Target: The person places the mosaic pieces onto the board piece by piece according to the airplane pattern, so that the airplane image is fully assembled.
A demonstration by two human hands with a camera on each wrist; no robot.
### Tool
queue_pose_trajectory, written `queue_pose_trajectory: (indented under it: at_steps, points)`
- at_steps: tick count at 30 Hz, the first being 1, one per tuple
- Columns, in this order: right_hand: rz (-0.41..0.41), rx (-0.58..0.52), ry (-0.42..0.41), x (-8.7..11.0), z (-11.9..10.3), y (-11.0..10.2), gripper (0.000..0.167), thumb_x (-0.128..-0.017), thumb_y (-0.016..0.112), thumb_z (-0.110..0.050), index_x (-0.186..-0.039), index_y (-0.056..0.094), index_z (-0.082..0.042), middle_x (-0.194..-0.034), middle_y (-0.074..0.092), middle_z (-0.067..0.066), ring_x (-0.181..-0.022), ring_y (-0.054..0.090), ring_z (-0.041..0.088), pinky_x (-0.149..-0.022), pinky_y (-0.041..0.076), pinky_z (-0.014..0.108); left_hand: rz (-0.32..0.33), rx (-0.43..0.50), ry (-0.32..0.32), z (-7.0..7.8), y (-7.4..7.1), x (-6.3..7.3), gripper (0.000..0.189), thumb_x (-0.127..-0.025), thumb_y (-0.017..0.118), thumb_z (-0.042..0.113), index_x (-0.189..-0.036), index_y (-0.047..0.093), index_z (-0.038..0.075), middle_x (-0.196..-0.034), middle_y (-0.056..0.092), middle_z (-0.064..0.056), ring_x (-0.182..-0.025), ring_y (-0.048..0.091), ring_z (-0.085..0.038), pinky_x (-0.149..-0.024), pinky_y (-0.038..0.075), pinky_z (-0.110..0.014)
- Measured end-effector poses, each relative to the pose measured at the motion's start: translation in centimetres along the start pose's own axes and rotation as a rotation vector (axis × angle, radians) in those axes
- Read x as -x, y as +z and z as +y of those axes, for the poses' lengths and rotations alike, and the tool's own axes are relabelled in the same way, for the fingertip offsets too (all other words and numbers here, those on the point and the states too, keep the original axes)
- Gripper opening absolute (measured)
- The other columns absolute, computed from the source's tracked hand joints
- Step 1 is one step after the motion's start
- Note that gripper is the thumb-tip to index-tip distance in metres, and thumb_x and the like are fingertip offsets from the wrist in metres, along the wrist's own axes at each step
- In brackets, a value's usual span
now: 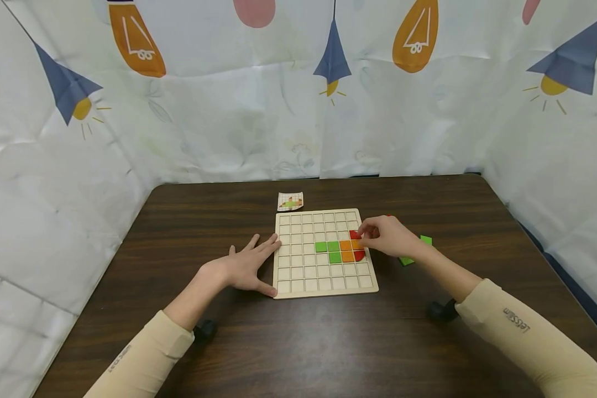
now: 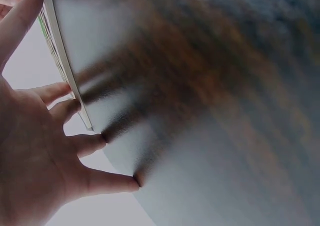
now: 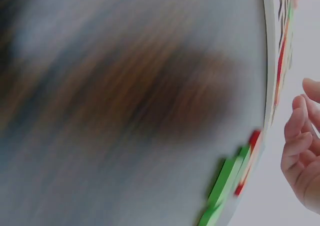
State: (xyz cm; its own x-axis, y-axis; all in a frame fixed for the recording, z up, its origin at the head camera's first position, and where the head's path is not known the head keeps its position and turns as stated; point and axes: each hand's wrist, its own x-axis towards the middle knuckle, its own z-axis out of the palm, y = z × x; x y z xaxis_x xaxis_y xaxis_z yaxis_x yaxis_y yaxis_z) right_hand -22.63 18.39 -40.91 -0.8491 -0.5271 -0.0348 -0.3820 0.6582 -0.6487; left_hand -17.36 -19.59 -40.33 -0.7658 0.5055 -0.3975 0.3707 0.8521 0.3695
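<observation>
A pale wooden grid board (image 1: 303,284) lies on the dark table. In its right half, green tiles (image 1: 333,246) and orange tiles (image 1: 347,256) sit side by side, with a rounded red piece (image 1: 360,256) and another red piece (image 1: 354,234) by the right edge. My left hand (image 1: 244,267) is spread, its fingertips and thumb at the board's left edge. Over the right edge, my right hand (image 1: 385,235) has its fingers bent, fingertips right at an orange tile and the upper red piece. I cannot tell whether those fingertips pinch a piece.
Behind the board lies a small printed card (image 1: 291,202) with a coloured pattern on a grid. Loose green pieces (image 1: 406,261) lie right of the board, partly under my right arm; red ones show beside green pieces (image 3: 227,178) in the right wrist view. A patterned curtain (image 1: 288,132) hangs behind the table.
</observation>
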Motion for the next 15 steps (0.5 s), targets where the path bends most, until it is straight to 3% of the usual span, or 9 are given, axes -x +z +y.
queue_pose_trajectory:
  at_steps: [7, 15]
  points:
    - [0.003, -0.004, 0.066, 2.0, 2.5, -2.4, 0.013, -0.095, 0.075, -0.011, -0.106, 0.072, -0.004, -0.088, 0.066, 0.001, -0.078, 0.061, 0.019, -0.070, 0.052, 0.036, -0.011, -0.026, 0.008, 0.1, -0.1, 0.2, 0.111, -0.087, 0.074, 0.063, -0.167, 0.013, 0.017, -0.173, -0.002, -0.004, -0.155, -0.005, -0.042, -0.104, 0.003, -0.085]
    - [-0.019, 0.006, 0.119, 3.5, 3.9, -3.5, 0.017, -0.092, 0.078, -0.011, -0.104, 0.070, -0.002, -0.089, 0.066, 0.001, -0.079, 0.060, 0.020, -0.070, 0.052, 0.035, -0.012, -0.035, 0.001, 0.2, 0.1, 0.2, 0.110, -0.088, 0.072, 0.064, -0.167, 0.012, 0.019, -0.173, -0.004, -0.002, -0.155, -0.006, -0.040, -0.104, 0.003, -0.085]
